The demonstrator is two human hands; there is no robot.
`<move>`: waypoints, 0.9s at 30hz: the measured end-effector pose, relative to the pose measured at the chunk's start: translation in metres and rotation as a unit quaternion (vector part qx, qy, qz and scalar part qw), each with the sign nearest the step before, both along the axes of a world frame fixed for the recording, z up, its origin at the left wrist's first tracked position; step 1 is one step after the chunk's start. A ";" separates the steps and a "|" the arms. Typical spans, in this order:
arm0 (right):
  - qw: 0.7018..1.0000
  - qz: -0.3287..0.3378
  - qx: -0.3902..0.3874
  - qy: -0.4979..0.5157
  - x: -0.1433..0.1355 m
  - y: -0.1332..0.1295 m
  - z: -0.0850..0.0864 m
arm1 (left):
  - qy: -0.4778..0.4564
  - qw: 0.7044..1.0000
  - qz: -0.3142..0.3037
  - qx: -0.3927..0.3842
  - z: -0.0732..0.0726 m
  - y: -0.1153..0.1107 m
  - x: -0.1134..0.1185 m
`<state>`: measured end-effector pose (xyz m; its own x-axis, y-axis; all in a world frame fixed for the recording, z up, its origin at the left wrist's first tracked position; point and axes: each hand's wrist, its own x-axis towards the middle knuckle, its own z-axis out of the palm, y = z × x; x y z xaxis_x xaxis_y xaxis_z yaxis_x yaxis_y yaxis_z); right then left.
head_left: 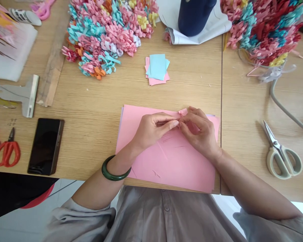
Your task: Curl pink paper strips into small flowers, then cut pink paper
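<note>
Above the far part of a pink paper sheet (171,168), both hands meet with their fingertips pinched together. A small piece of pink paper (182,112) shows between and just behind the fingers, its near side cut or curled. My right hand (200,129) is closed on that piece with thumb and index finger. My left hand (155,129) has its thumb pressed against the index finger at the same spot; what lies between them is too small to make out. Thin dark lines and slivers lie on the sheet, whose edges show other paper underneath.
Small blue and pink paper squares (157,67) are stacked beyond the sheet. Heaps of curled paper flowers (103,33) lie at the back. Cream-handled scissors (280,154) rest at right; a phone (45,146), red-handled scissors (7,149) and a wooden strip (53,64) at left.
</note>
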<state>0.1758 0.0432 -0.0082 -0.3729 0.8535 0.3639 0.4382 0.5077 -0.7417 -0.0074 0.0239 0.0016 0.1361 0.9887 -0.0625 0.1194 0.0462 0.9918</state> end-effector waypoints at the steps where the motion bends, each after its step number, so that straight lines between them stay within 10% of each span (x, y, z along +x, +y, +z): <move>1: 1.000 0.002 0.000 0.000 0.000 0.000 0.000 | 0.012 1.000 0.006 0.017 -0.001 0.000 0.000; 27: 0.999 0.023 0.032 -0.034 0.000 0.002 0.000 | 0.083 0.995 0.040 0.025 0.000 0.000 -0.001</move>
